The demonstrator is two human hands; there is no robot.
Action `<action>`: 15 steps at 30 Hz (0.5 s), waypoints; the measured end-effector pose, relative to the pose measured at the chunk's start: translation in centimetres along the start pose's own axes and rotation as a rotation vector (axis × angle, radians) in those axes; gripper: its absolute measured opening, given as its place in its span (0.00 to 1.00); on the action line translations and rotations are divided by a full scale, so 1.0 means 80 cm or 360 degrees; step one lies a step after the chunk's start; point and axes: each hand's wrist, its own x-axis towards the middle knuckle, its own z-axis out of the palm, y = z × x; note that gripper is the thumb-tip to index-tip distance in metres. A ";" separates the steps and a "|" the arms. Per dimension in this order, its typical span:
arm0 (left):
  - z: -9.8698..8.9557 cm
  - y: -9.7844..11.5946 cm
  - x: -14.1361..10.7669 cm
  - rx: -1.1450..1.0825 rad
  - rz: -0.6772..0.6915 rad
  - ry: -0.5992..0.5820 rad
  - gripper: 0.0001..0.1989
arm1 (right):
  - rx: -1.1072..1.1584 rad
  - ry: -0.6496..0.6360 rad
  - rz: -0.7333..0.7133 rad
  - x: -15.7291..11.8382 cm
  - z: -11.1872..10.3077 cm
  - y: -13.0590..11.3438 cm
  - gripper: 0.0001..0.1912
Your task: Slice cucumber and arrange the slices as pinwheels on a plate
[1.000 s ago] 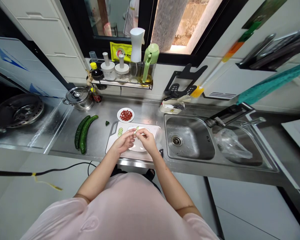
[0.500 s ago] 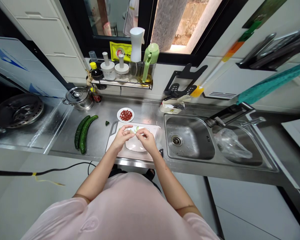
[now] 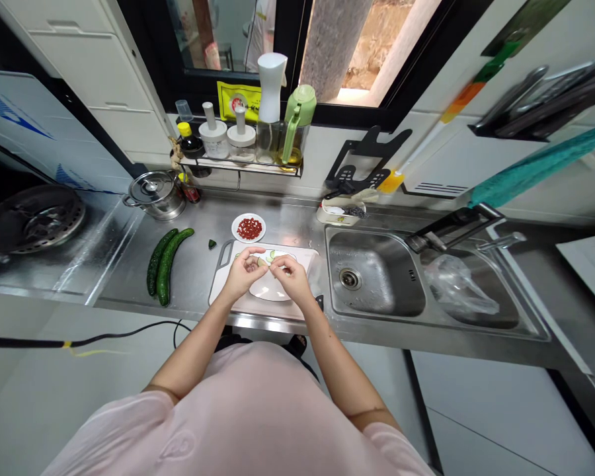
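Note:
Over a white plate [image 3: 269, 289], my left hand [image 3: 246, 270] and my right hand [image 3: 288, 274] meet at the fingertips. Both are pinched on something small that I cannot make out. Green-edged slices [image 3: 271, 255] lie on the far part of the plate. Under the plate is a white cutting board [image 3: 223, 276] with a grey handle. A white dish of red pieces [image 3: 249, 228] stands just behind the board. Left of it lie a small dark green piece [image 3: 212, 244] and two long cucumbers [image 3: 166, 268] side by side.
A lidded steel pot [image 3: 157, 195] stands at the back left, a wok [image 3: 32, 218] farther left. Bottles fill a wall rack [image 3: 240, 165]. The sink [image 3: 377, 274] is on the right, with a plastic bag [image 3: 459, 284] in its second basin. A black handle [image 3: 320, 302] shows by the board's right edge.
The fingers of my left hand have curled in slightly towards my right fingertips. Both hands remain over the plate.

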 end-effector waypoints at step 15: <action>0.005 -0.007 0.001 0.0218 0.0065 0.0057 0.18 | -0.0029 0.0010 0.0036 0.002 0.001 0.007 0.09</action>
